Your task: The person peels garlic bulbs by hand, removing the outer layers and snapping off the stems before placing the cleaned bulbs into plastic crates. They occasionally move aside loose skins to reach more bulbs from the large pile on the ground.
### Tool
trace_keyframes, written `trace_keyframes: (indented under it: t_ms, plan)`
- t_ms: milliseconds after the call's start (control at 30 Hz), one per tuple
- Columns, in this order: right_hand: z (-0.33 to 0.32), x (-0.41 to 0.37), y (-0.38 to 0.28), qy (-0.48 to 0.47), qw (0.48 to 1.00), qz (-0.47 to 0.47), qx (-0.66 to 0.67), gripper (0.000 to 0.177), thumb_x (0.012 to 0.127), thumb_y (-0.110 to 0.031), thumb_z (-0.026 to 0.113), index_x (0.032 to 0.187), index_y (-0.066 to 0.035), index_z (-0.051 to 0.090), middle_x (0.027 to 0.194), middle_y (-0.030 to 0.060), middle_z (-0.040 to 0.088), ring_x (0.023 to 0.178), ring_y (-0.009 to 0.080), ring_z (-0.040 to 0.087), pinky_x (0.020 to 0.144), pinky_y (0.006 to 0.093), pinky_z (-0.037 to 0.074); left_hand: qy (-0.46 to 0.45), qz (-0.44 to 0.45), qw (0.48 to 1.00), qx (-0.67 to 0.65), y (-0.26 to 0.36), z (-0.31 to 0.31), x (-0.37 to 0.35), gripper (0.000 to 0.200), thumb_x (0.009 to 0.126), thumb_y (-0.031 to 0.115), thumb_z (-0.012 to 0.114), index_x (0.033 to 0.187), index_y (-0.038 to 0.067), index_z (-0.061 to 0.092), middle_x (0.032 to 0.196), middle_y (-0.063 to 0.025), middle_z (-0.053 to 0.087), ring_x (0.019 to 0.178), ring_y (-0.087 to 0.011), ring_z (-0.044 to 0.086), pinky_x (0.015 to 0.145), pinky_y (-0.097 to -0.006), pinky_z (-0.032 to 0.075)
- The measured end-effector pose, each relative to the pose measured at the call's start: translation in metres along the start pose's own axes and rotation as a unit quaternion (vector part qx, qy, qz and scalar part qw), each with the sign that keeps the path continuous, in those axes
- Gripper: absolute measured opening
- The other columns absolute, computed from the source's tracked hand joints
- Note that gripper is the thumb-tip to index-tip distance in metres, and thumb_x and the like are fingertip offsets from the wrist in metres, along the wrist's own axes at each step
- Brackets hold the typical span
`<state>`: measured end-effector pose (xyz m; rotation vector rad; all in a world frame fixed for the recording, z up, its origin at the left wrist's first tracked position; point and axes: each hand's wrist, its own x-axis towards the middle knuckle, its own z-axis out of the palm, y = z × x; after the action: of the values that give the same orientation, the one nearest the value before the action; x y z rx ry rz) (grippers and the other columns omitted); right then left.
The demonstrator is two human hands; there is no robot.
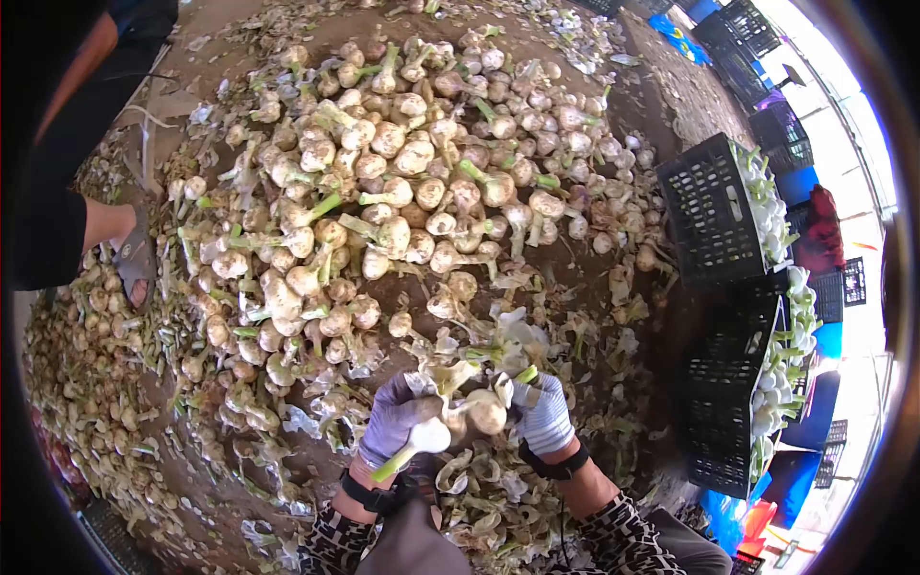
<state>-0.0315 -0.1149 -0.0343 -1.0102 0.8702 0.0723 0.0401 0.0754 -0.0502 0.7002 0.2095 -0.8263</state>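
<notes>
My left hand (395, 419), in a purplish glove, is closed around garlic. A clean white garlic bulb (430, 436) with a short green stem juts from its lower side, and loose skin shows above its fingers. My right hand (546, 418), in a white and blue striped glove, has its fingers closed at a brownish garlic bulb (487, 412) between the hands. A cut green stem end shows by the right thumb. Exactly where the fingers grip is partly hidden. Just beyond the hands spreads a big heap of unpeeled garlic (393, 144).
Black plastic crates (709, 211) of cleaned white garlic (771, 383) stand at the right. Peeled skins (489, 489) litter the ground below my hands. Another person's sandalled foot (134, 249) is at the left, near more garlic (86, 355).
</notes>
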Motion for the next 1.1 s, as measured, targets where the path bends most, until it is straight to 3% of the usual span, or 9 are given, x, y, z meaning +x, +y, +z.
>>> trace_keyframes:
  t_ms: [167,267,500,600,700,800,833,900,1100]
  plan:
    - [-0.018,0.01,-0.019,0.126,0.991,-0.052,-0.016,0.006,0.082,-0.007,0.059,0.077,-0.005,0.059,0.063,0.0007,0.057,0.048,0.0088,0.049,0.043,0.0226,0.037,-0.257,-0.169,0.943,0.125,-0.004,0.041,-0.02,0.033,0.073,0.006,0.068,0.103,-0.002,0.058,0.081,-0.0111,0.063,0.078,-0.0216,0.063,0.069,-0.0311,0.05]
    - [-0.042,0.01,-0.028,0.154,0.985,-0.033,0.068,0.009,0.082,-0.011,0.061,0.076,-0.004,0.059,0.061,0.0014,0.056,0.047,0.011,0.05,0.041,0.0242,0.037,-0.242,-0.112,0.756,0.597,-0.039,0.029,-0.013,0.035,0.077,0.022,0.068,0.107,0.006,0.059,0.081,-0.0061,0.065,0.075,-0.0163,0.062,0.071,-0.0289,0.049]
    - [-0.038,-0.021,-0.027,0.15,0.981,-0.112,-0.053,0.008,0.082,-0.01,0.061,0.087,-0.003,0.062,0.065,0.002,0.058,0.048,0.01,0.05,0.041,0.0239,0.039,-0.03,-0.103,0.952,0.285,-0.033,0.061,0.01,0.025,0.078,0.024,0.067,0.089,0.001,0.065,0.074,-0.005,0.063,0.068,-0.0081,0.054,0.06,-0.0263,0.045]
    - [-0.051,-0.034,-0.025,0.12,0.991,-0.059,0.016,0.013,0.083,-0.017,0.058,0.088,-0.005,0.061,0.071,0.0033,0.061,0.052,0.0114,0.053,0.046,0.0224,0.042,-0.024,-0.076,0.958,0.277,-0.056,0.056,0.021,0.019,0.08,0.018,0.065,0.086,0.0,0.065,0.072,0.0008,0.06,0.063,-0.0047,0.05,0.054,-0.0215,0.04]
    - [-0.054,-0.04,-0.039,0.118,0.961,0.028,0.249,0.011,0.082,-0.019,0.054,0.087,-0.011,0.058,0.077,0.004,0.059,0.063,0.0152,0.055,0.045,0.0234,0.041,-0.011,0.003,0.906,0.424,-0.07,0.038,0.02,0.012,0.08,0.011,0.059,0.08,0.0,0.065,0.068,-0.001,0.061,0.06,-0.0071,0.051,0.054,-0.0258,0.042]
    - [-0.057,-0.057,-0.064,0.0,0.96,0.026,0.28,0.008,0.081,-0.018,0.057,0.087,-0.013,0.054,0.083,0.0031,0.056,0.066,0.0152,0.054,0.052,0.0234,0.044,-0.013,0.106,0.682,0.724,-0.085,-0.001,0.01,0.015,0.077,0.015,0.065,0.087,0.004,0.064,0.074,-0.0108,0.064,0.066,-0.017,0.062,0.062,-0.0325,0.048]
    - [-0.057,-0.056,-0.065,-0.005,0.96,0.024,0.279,0.008,0.081,-0.018,0.057,0.087,-0.013,0.054,0.083,0.0031,0.056,0.066,0.0152,0.054,0.052,0.0234,0.044,-0.011,0.111,0.681,0.724,-0.087,-0.005,0.01,0.015,0.077,0.015,0.065,0.087,0.004,0.064,0.074,-0.0108,0.064,0.066,-0.017,0.062,0.062,-0.0325,0.048]
    - [-0.053,-0.053,-0.063,0.103,0.946,0.018,0.305,0.013,0.079,-0.017,0.06,0.09,-0.014,0.054,0.083,0.001,0.055,0.069,0.015,0.054,0.055,0.0243,0.044,0.032,0.038,0.866,0.497,-0.073,0.001,0.004,0.024,0.079,0.016,0.065,0.1,0.004,0.062,0.079,-0.0092,0.066,0.076,-0.0162,0.064,0.07,-0.0318,0.05]
    - [-0.071,-0.042,-0.014,0.067,0.979,-0.041,0.189,0.017,0.083,-0.008,0.052,0.097,-0.001,0.058,0.072,0.0009,0.055,0.07,0.0116,0.055,0.055,0.022,0.045,-0.091,0.072,0.899,0.423,-0.055,0.063,-0.003,0.058,0.07,0.012,0.072,0.122,0.004,0.048,0.11,-0.0058,0.057,0.099,-0.0149,0.055,0.082,-0.0304,0.046]
